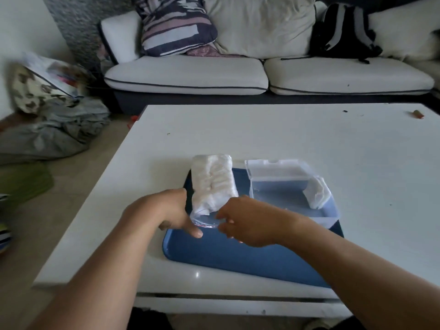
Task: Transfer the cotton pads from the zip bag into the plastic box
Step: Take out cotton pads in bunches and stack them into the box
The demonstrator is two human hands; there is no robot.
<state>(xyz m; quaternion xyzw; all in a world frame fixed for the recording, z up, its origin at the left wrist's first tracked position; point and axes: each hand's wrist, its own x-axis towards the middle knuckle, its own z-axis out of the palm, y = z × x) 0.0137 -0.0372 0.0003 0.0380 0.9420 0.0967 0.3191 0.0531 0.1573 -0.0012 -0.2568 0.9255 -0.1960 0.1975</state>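
White cotton pads mostly fill the clear zip bag, left on the blue tray. Left hand and right hand pinch its near mouth. Few pads lie in the clear plastic box, right; most remain.

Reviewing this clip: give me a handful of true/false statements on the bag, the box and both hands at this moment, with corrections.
1. Both hands, left hand and right hand, hold the zip bag at its near end. True.
2. The plastic box has its lid shut. False: the lid stands open.
3. The box holds no cotton pads. False: some sit at its right end.
4. Bag and box rest on a blue tray. True.
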